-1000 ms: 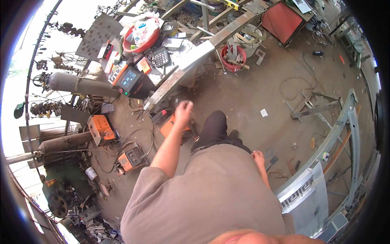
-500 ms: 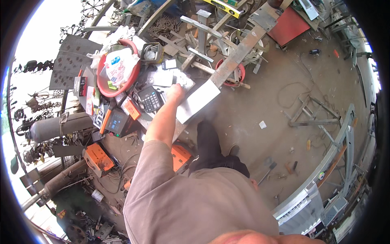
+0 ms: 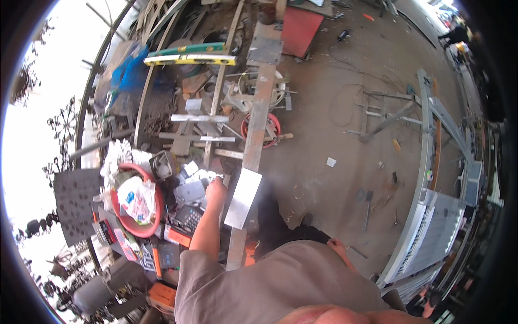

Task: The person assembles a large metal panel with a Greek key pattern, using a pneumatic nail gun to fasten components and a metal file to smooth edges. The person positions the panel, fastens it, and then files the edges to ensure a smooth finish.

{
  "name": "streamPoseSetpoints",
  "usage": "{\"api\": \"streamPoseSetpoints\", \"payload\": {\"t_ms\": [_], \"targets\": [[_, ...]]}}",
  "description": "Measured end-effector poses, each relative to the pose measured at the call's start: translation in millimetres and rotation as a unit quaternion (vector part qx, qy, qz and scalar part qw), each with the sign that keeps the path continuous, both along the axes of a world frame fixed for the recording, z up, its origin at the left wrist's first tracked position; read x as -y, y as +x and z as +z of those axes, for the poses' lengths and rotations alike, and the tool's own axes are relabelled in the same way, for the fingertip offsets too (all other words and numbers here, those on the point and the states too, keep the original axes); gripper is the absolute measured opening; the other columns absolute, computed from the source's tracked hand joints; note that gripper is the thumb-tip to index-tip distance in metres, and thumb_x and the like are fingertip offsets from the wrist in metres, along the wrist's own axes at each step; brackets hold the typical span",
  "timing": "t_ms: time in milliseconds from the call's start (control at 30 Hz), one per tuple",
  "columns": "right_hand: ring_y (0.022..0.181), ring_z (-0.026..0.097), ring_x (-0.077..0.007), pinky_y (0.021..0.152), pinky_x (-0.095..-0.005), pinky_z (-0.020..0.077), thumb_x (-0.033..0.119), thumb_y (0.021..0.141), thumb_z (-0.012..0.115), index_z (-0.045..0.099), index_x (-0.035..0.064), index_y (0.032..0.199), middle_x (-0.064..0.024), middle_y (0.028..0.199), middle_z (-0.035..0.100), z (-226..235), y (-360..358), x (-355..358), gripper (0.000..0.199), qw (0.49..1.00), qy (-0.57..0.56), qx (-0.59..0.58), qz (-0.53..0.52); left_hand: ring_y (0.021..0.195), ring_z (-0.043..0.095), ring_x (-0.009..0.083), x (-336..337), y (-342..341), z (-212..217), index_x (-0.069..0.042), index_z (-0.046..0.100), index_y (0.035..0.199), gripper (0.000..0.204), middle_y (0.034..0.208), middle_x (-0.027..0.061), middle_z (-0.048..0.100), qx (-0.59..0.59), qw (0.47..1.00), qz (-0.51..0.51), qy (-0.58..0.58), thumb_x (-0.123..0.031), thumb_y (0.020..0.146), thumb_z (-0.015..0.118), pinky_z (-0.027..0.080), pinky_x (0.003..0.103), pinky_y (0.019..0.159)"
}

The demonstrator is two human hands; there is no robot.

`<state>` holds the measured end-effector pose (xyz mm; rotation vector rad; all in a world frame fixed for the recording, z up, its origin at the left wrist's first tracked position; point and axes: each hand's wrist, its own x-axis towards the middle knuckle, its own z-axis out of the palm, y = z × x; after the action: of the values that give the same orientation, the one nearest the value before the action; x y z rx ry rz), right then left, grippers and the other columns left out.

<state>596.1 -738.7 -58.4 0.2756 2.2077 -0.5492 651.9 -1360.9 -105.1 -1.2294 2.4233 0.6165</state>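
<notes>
My left hand (image 3: 216,190) reaches over the cluttered bench, its fingers curled together beside white papers (image 3: 190,190). Whatever those fingers pinch, if anything, is too small to make out. Just right of this hand, a white rectangular sheet or panel (image 3: 244,197) lies across a long metal beam (image 3: 253,148). A black desk calculator (image 3: 190,217) sits just below and left of the hand. My right hand (image 3: 336,246) hangs low beside my right hip, away from the bench; its fingers are too small and blurred to read.
Left on the bench stands a red basin (image 3: 159,202) holding a white plastic bag (image 3: 137,200). Two spirit levels, one yellow (image 3: 189,60), one green (image 3: 186,49), lie across the bars. A metal frame (image 3: 388,110) stands on the floor to the right, near long rails (image 3: 426,146).
The whole view has turned, so the bench now sits lower and further left. My left hand stays by the papers, fingers curled. More of my right hand shows beside my hip.
</notes>
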Motion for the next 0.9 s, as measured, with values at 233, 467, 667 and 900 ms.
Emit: {"api": "streamPoseSetpoints", "payload": {"t_ms": [233,467,667,900], "targets": [[0.077,0.07,-0.018,0.071,-0.0339,0.0569,0.028,0.093,0.073,0.072,-0.0003,0.109,-0.0084,0.089,0.075,18,-3,29,0.032,0.984,-0.056,0.025,-0.17,0.093,0.07,0.0435,-31,-76,197,-0.005,0.069,0.117,0.026,0.11,0.0206,0.071,-0.31,0.941,-0.066,-0.121,-0.023,0.1,0.062,0.057,0.05,0.077],[0.114,0.065,-0.0191,0.09,-0.0348,0.0551,0.032,0.103,0.071,0.055,0.0029,0.145,-0.0093,0.129,0.067,172,-39,90,0.054,0.865,-0.461,-0.087,-0.179,0.063,0.066,0.0129,-257,-140,290,-0.003,0.061,0.117,0.023,0.077,0.0052,0.068,-0.369,0.804,0.012,0.467,-0.025,0.109,0.061,0.052,0.027,0.057],[0.111,0.067,-0.0277,0.092,-0.0408,0.0543,0.027,0.1,0.068,0.057,0.0096,0.144,-0.0131,0.124,0.066,263,12,-23,0.048,0.874,-0.369,-0.283,-0.144,0.07,0.067,0.0141,-461,-120,294,0.003,0.047,0.137,0.032,0.091,0.011,0.066,-0.298,0.781,-0.176,0.52,-0.008,0.107,0.053,0.06,0.028,0.067],[0.11,0.065,-0.0346,0.09,-0.0466,0.0543,0.024,0.099,0.064,0.062,0.0178,0.139,-0.0125,0.116,0.067,243,114,-190,0.041,0.851,-0.185,-0.399,-0.286,0.068,0.065,0.0134,-674,-81,288,0.003,0.055,0.13,0.028,0.085,0.0091,0.067,-0.17,0.748,-0.402,0.5,-0.004,0.103,0.058,0.052,0.027,0.061]]}}
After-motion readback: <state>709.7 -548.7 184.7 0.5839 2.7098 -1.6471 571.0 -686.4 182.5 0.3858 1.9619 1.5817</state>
